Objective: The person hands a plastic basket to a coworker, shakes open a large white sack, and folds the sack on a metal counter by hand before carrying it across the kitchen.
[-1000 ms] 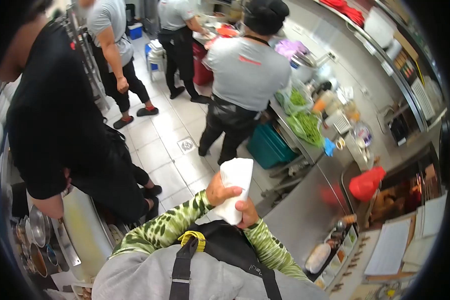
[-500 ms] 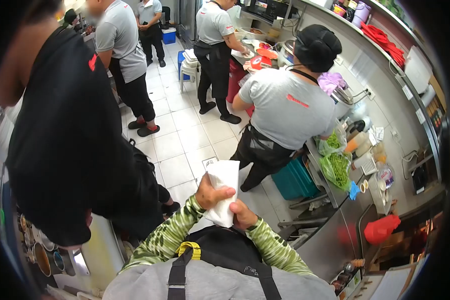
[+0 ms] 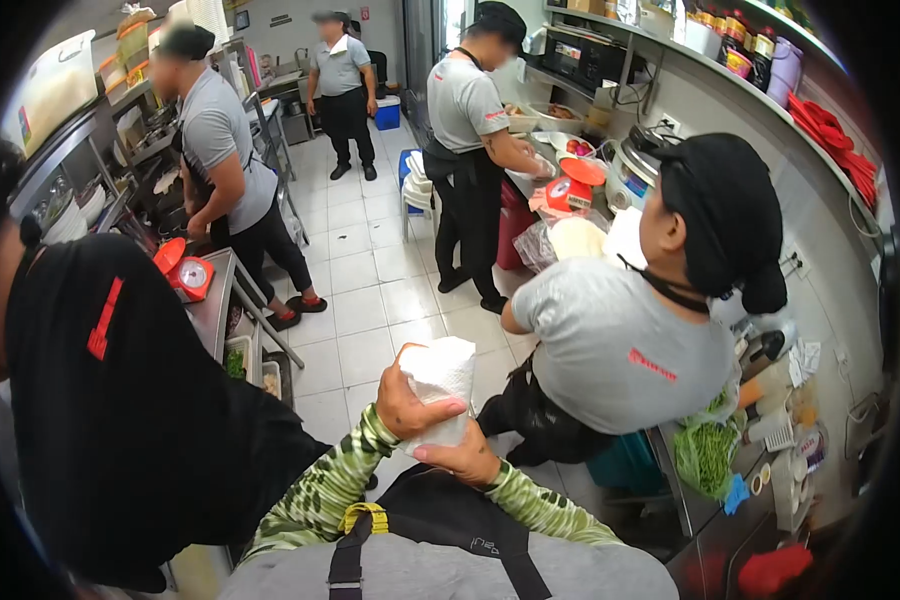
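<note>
A thick folded bundle of white paper towels (image 3: 440, 368) is held in front of my chest, in the lower middle of the head view. My left hand (image 3: 410, 404) is closed around its left side, with the thumb lying across the front. Lower down, my right hand (image 3: 468, 458) grips the bottom of the bundle, its thumb pointing left. The fingers behind the paper are hidden. Green and white patterned sleeves cover both forearms.
A co-worker in black (image 3: 140, 400) stands close on my left, and one in a grey shirt (image 3: 630, 350) close on my right. Beyond them are an orange scale (image 3: 185, 272) on the left counter, a bag of green beans (image 3: 708, 455) on the right counter, and tiled floor (image 3: 365, 305).
My view has tipped up, showing more of the far room. The paper bundle stays in both hands, and my right thumb now lies flatter across its lower end. The right co-worker's head has turned.
</note>
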The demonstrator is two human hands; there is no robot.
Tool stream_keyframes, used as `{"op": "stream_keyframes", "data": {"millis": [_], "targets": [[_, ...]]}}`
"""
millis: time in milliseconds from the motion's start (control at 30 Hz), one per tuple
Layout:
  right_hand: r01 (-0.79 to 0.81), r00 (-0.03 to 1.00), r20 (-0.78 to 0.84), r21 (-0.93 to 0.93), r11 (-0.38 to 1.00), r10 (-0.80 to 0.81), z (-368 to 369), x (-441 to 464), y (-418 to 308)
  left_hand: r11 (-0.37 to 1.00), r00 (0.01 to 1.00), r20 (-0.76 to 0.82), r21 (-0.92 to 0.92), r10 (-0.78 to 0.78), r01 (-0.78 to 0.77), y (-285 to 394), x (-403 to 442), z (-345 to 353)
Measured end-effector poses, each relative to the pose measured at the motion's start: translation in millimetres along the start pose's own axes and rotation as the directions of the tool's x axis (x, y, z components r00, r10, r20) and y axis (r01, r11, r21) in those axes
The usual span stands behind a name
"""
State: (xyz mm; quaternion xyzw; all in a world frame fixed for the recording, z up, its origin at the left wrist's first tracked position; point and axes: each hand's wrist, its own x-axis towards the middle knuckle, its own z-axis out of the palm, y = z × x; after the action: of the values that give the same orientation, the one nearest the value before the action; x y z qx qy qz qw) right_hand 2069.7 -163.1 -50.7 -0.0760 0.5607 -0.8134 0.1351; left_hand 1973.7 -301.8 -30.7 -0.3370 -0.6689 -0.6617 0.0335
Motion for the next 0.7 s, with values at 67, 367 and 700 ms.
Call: {"op": "stream_keyframes", "data": {"millis": [67,367,700], "targets": [[0.069,0.997,0.028,-0.009,0.998,-0.068,-12.8,19.9,-13.5,0.999,0.998,-0.056,0.035,-0.011,0.013,1.3,18.0,-1.4],[0.084,0.996,-0.005,0.124,0.989,-0.084,-63.1,104.5,-31.6,0.915,0.971,0.097,-0.325,-0.219,0.239,-39.7,110.4,-13.4],[-0.022,0.998,-0.058,0.248,0.969,0.038,-131.6,234.1,-17.0,0.597,0.660,0.748,-0.565,0.078,0.569,-164.3,233.9,-64.9]]}}
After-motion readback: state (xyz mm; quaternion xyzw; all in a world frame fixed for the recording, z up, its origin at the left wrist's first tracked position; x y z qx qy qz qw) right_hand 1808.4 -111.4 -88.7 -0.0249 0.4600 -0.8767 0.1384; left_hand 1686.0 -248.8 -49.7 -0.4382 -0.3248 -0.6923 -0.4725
